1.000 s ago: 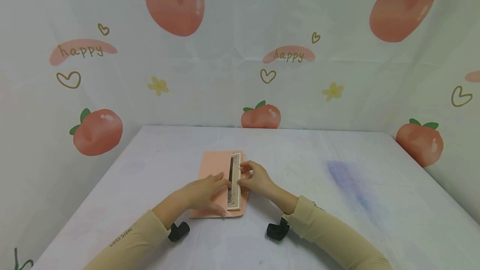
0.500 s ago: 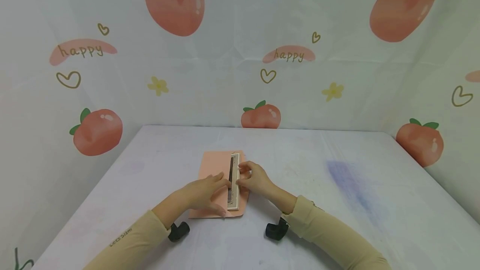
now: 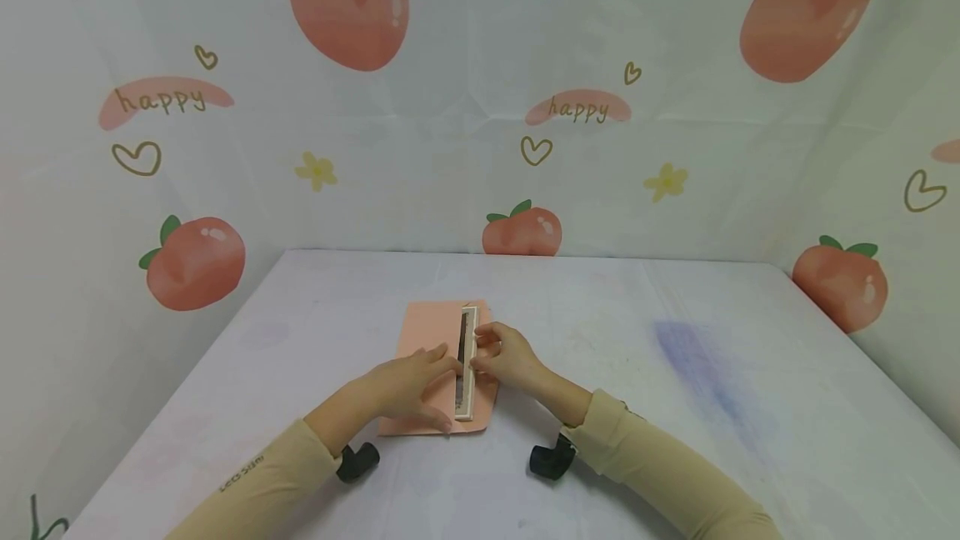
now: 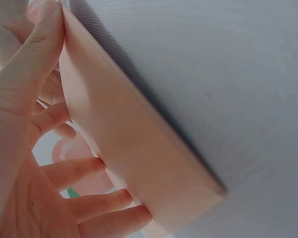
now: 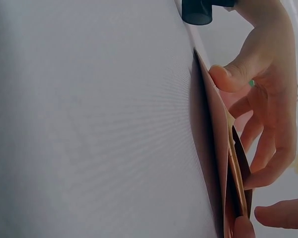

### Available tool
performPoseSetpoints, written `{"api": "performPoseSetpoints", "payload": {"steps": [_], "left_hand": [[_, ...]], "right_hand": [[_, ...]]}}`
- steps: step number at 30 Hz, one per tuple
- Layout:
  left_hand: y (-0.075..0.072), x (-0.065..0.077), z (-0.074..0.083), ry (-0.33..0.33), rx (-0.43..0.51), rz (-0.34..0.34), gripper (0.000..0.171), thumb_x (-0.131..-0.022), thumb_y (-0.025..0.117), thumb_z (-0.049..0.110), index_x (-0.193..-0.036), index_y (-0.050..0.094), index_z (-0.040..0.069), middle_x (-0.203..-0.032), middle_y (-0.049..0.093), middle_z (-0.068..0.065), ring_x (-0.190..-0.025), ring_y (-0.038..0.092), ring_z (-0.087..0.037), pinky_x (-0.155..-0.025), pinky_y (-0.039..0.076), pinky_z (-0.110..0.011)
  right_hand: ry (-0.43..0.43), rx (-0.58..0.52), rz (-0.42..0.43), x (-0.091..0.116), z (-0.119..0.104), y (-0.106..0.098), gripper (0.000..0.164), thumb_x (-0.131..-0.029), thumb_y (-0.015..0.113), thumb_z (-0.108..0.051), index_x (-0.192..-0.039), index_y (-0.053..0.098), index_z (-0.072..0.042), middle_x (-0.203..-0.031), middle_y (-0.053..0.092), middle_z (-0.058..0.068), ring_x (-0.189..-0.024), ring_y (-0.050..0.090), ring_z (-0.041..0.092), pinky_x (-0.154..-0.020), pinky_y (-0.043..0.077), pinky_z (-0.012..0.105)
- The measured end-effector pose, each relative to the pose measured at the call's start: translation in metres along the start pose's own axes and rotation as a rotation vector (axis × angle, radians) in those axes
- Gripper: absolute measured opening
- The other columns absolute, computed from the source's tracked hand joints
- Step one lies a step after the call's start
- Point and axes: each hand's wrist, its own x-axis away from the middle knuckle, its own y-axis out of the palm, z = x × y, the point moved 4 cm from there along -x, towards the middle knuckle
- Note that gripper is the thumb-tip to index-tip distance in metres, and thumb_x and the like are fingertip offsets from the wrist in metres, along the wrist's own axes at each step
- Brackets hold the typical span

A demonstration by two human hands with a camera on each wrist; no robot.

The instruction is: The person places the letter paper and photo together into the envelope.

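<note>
A flat pink folder-like piece (image 3: 431, 323) lies on the table. Along its right side runs a narrow cream patterned strip (image 3: 469, 373), with a dark band along its left edge. My left hand (image 3: 408, 382) rests on the pink piece with spread fingers, its fingertips at the dark band and its thumb near the front edge. My right hand (image 3: 513, 354) has its thumb and fingertips at the strip's right edge and pinches it. In the right wrist view the strip (image 5: 234, 163) stands slightly raised off the pink piece, and only the right hand's fingertips (image 5: 283, 213) show.
The table (image 3: 637, 407) is covered with a white cloth that has a blue-purple smear (image 3: 701, 373) on the right. Behind hangs a white backdrop (image 3: 465, 40) printed with peaches. A black wrist-camera mount (image 3: 358, 463) sits below the left sleeve, another (image 3: 552, 458) below the right.
The strip's right edge has moved slightly left, and its patterned face looks narrower, as if tilting upward. My right hand has shifted a little left with it. The left hand stays in place.
</note>
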Motion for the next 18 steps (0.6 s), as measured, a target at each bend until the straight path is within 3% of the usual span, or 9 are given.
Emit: {"api": "performPoseSetpoints", "payload": {"steps": [8, 18], "left_hand": [[-0.0001, -0.0003, 0.0006, 0.016, -0.005, 0.001, 0.065, -0.072, 0.072, 0.053, -0.124, 0.047, 0.023, -0.150, 0.030, -0.021, -0.130, 0.034, -0.054, -0.094, 0.041, -0.063], [0.0000, 0.0002, 0.0009, 0.007, -0.006, -0.007, 0.066, -0.073, 0.072, 0.052, -0.127, 0.046, 0.023, -0.151, 0.030, -0.019, -0.130, 0.034, -0.053, -0.095, 0.041, -0.062]], "right_hand": [[0.018, -0.021, -0.014, -0.0006, -0.0001, 0.0010, 0.044, -0.078, 0.066, 0.004, -0.119, 0.051, 0.007, -0.113, 0.060, 0.023, -0.088, 0.064, 0.022, -0.062, 0.057, 0.030], [-0.048, 0.017, -0.016, 0.0004, -0.0026, 0.0004, 0.039, -0.079, 0.064, 0.003, -0.116, 0.052, 0.009, -0.109, 0.063, 0.025, -0.090, 0.066, 0.029, -0.062, 0.055, 0.026]]}}
